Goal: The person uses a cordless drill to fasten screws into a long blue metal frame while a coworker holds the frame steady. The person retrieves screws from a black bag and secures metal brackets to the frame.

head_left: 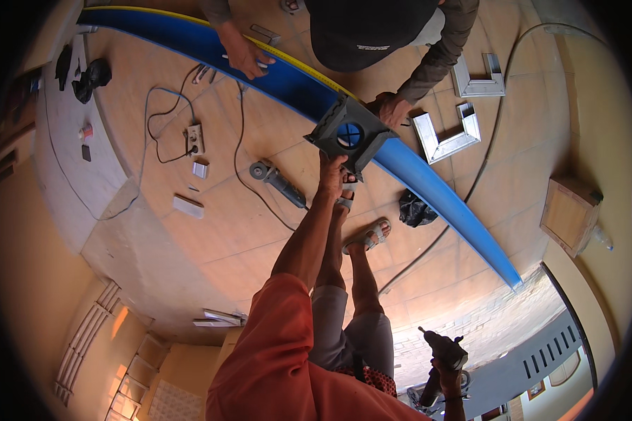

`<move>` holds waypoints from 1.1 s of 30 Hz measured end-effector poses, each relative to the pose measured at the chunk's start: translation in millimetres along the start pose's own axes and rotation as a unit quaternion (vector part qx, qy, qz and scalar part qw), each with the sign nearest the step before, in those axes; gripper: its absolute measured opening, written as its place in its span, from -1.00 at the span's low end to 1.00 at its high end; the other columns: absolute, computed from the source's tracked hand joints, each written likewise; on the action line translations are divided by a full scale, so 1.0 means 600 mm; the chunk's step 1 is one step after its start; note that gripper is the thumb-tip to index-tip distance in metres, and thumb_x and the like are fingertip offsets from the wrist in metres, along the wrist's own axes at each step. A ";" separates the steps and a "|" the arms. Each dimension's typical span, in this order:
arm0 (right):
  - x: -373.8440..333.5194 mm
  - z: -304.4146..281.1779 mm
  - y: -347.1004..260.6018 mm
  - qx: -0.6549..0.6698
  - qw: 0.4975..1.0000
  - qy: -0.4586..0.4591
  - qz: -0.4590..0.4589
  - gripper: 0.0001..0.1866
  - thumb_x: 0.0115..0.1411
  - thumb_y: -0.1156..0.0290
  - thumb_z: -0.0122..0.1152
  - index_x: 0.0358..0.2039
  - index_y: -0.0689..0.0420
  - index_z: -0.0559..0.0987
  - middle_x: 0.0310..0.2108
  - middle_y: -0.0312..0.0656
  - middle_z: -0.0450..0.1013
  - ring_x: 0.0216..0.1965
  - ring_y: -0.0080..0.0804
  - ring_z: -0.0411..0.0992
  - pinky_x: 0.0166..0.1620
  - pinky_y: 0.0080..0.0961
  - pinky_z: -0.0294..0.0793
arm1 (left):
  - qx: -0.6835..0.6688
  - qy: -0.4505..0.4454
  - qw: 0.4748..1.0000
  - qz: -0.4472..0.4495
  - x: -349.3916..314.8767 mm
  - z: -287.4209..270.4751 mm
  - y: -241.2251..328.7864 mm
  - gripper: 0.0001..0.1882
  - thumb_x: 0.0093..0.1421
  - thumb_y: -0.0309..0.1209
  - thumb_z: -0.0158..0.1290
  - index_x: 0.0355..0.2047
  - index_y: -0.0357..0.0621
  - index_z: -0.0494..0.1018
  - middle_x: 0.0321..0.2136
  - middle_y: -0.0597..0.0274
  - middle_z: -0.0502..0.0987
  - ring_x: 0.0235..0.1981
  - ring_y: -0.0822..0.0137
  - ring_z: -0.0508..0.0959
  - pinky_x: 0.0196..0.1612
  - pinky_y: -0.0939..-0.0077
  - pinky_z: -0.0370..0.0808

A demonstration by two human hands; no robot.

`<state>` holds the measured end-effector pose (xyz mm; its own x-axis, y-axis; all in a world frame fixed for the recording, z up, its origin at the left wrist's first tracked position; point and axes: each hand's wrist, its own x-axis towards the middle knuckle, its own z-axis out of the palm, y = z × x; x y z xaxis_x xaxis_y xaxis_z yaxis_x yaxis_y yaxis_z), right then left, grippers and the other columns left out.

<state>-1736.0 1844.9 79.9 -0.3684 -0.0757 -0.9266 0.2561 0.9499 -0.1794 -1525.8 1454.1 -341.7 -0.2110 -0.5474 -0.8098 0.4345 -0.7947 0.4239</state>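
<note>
My left hand (332, 174) is closed on the near edge of a dark grey square bracket (373, 132) with a round hole in its middle. The bracket is above a long blue channel (439, 188), part of which shows through the hole; whether they touch I cannot tell. Down at the lower right, my right hand (448, 375) grips a dark cordless drill (445, 349), held well away from the channel. A yellow tape measure (288, 59) runs along the channel's far edge. Across from me, a co-worker's hand (244, 56) rests on the channel with a thin pen-like thing; another co-worker's hand (392, 109) is beside the bracket.
An angle grinder (279, 184) lies on the tiled floor, left of my feet. Farther left are a power strip (195, 139) and trailing cables. Angled silver metal profiles (451, 144) lie at the right. A black plastic bag (417, 209) sits by the channel, and a wooden box (570, 214) stands far right.
</note>
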 end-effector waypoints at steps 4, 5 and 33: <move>0.002 0.011 0.002 0.009 1.000 -0.006 -0.003 -0.51 -0.05 0.60 0.29 -0.05 0.11 0.43 -0.24 -0.29 0.43 -0.26 -0.49 0.41 -0.22 -0.49 0.46 | -0.006 -0.006 1.000 -0.012 -0.011 0.000 -0.006 -0.24 -0.05 -0.41 0.15 0.16 0.20 0.08 -0.24 0.35 0.37 -0.34 0.41 0.42 -0.42 0.46 0.37; 0.006 0.013 -0.003 0.012 1.000 -0.012 -0.002 -0.51 -0.05 0.60 0.29 -0.05 0.11 0.44 -0.24 -0.29 0.43 -0.26 -0.49 0.41 -0.22 -0.49 0.46 | -0.009 -0.005 1.000 -0.009 -0.008 -0.008 -0.012 -0.25 -0.05 -0.42 0.15 0.16 0.19 0.08 -0.25 0.36 0.38 -0.34 0.42 0.42 -0.38 0.43 0.38; 0.032 0.029 0.019 0.050 0.998 0.010 -0.023 -0.53 0.00 0.59 0.19 -0.02 0.13 0.42 -0.33 -0.33 0.37 -0.43 -0.58 0.35 -0.40 -0.57 0.44 | -0.023 0.056 0.998 0.020 -0.014 -0.128 0.013 -0.26 -0.05 -0.17 0.27 0.13 -0.06 0.23 0.16 0.25 0.23 0.22 0.23 0.14 0.28 0.15 -0.05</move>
<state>-1724.5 1848.8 54.4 -0.3991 -0.1109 -0.9102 0.3257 0.9108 -0.2538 -1453.2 1472.4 -362.8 -0.0940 -0.5432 -0.8343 0.4805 -0.7587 0.4399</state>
